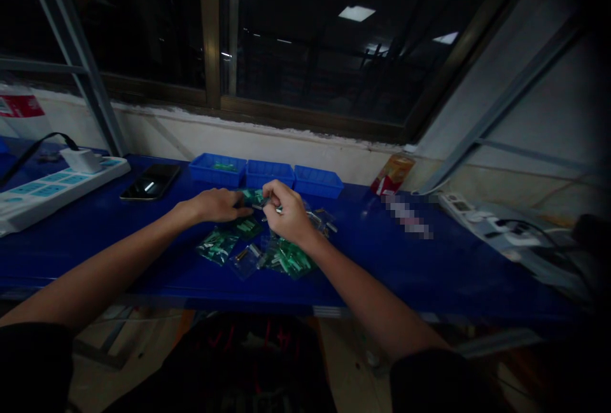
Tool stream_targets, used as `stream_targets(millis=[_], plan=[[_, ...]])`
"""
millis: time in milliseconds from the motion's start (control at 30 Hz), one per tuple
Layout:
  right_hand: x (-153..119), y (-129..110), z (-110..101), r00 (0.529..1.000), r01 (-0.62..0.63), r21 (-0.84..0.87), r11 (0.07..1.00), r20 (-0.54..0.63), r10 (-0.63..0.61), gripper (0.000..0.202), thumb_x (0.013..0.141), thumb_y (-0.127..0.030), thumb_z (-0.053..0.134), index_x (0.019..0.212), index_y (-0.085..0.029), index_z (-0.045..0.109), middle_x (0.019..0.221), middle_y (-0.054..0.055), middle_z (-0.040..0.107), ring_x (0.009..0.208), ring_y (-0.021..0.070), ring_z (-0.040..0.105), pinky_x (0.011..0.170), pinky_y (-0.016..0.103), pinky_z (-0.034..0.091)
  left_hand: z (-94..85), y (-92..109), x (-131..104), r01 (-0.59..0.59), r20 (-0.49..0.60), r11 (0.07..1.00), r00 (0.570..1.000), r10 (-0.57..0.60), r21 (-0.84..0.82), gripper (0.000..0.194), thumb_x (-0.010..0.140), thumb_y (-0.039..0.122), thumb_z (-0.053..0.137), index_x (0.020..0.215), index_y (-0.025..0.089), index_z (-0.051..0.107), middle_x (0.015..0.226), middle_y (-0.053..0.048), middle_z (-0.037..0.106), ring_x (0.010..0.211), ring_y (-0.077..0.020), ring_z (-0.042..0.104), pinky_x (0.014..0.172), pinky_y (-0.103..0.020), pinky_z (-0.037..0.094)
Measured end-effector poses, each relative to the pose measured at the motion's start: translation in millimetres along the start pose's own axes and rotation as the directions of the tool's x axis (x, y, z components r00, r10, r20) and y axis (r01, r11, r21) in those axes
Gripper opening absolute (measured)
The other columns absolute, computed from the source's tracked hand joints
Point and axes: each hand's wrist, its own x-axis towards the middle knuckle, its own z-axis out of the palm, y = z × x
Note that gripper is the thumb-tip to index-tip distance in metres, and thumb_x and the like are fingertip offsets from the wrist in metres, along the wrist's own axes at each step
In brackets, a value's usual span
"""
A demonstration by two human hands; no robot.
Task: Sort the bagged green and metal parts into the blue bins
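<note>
My left hand [222, 205] is closed at the left edge of a pile of small clear bags; what it pinches is too small to make out. Close to its right, my right hand [286, 212] has its fingers curled together at a small clear bag with green pieces [252, 197]. Below the hands lie a bag of green pieces [217, 245], a bag with metal pins [246, 259] and a larger bag of green pieces [291, 258]. More bags with metal parts [324, 221] lie to the right of my right hand.
Behind the hands stand three blue trays [270, 174], the left one holding something green. A phone [150, 182] and a power strip [62, 187] lie left on the blue table [382, 273]. An orange and red packet [394, 173] and another power strip [491, 225] are right.
</note>
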Motion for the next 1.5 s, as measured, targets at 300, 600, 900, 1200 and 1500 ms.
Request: stream_targets(millis=[300,600,900,1200,1500], plan=[[-3,20,17,0.960,-0.137,-0.095,0.986,0.234,0.156,0.012,0.073,-0.017,0.044,0.084,-0.020,0.049,0.054,-0.006,0.038,0.053,0.0105,0.038,0.052,0.022,0.024,12.2,-29,18,0.105,-0.221,0.993,0.971,-0.091,0.050,0.044,0.081,0.048,0.038,0.114,0.021,0.051,0.110,-0.016,0.058,0.093,-0.0329,0.058,0.078,-0.042,0.040],[-6,24,21,0.916,-0.125,-0.127,0.984,0.366,0.163,0.010,0.076,-0.020,0.049,0.082,-0.019,0.057,0.055,-0.004,0.045,0.053,0.0097,0.040,0.053,0.022,0.025,28.7,-35,29,0.144,-0.154,0.983,0.980,-0.125,0.118,0.057,0.077,0.060,0.037,0.109,0.015,0.053,0.114,-0.019,0.051,0.096,-0.0339,0.057,0.080,-0.040,0.041],[-3,26,23,0.920,-0.293,0.070,0.954,0.293,0.261,0.027,0.083,-0.040,0.043,0.078,-0.017,0.057,0.051,-0.005,0.045,0.048,0.0080,0.040,0.049,0.021,0.025,17.2,-17,21,-0.060,-0.427,0.995,0.904,0.018,-0.085,0.025,0.076,0.035,0.049,0.096,0.021,0.047,0.077,-0.004,0.058,0.071,-0.0213,0.057,0.061,-0.028,0.037],[4,37,22,0.845,-0.526,0.475,0.705,0.197,0.497,0.041,0.079,-0.055,0.038,0.066,-0.017,0.049,0.052,-0.004,0.044,0.049,0.0095,0.042,0.050,0.022,0.033,10.4,25,-5,-0.436,-0.529,0.900,0.758,0.381,0.023,0.023,0.071,0.006,0.040,0.087,0.018,0.049,0.093,-0.006,0.049,0.085,-0.0169,0.050,0.076,-0.026,0.040],[0,30,18,0.976,-0.189,0.075,0.979,-0.094,0.195,0.017,0.082,-0.031,0.045,0.089,-0.018,0.056,0.072,0.000,0.057,0.066,0.0138,0.052,0.063,0.024,0.038,7.0,21,2,-0.316,-0.370,0.819,0.919,0.137,-0.479,0.031,0.081,0.044,0.044,0.085,0.015,0.055,0.071,-0.003,0.057,0.063,-0.0150,0.054,0.061,-0.027,0.041]])
